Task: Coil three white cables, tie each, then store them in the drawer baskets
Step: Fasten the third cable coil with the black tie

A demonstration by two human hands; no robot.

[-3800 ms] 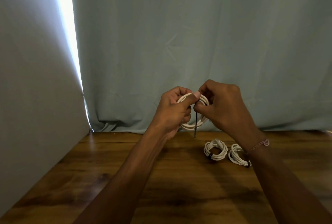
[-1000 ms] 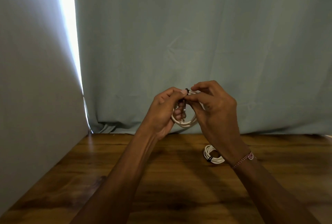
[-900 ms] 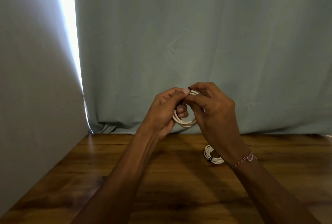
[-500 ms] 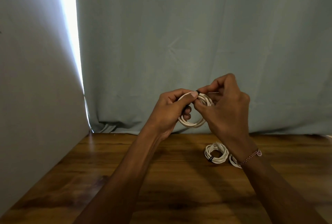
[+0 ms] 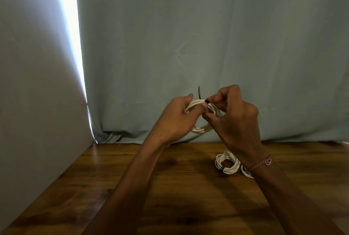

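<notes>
Above the wooden table [image 5: 170, 187] I hold a coiled white cable [image 5: 200, 130] in both hands. My left hand [image 5: 177, 117] grips the coil's left side. At the top of the coil my right hand [image 5: 234, 116] pinches a black tie [image 5: 206, 101], whose free end [image 5: 199, 92] sticks straight up. Two more coiled white cables lie on the table: one [image 5: 226, 163] with a black tie shows fully, the other [image 5: 246, 172] is mostly hidden behind my right wrist.
A pale blue curtain [image 5: 207, 46] hangs right behind the table's far edge. A grey wall [image 5: 34, 93] closes off the left side, with a bright gap of light [image 5: 71, 36] between wall and curtain. No drawer or basket is in view.
The tie's free end hung down below the coil 3.8 s ago; now it points up above it. My right hand has shifted to pinch the tie at the coil's top.
</notes>
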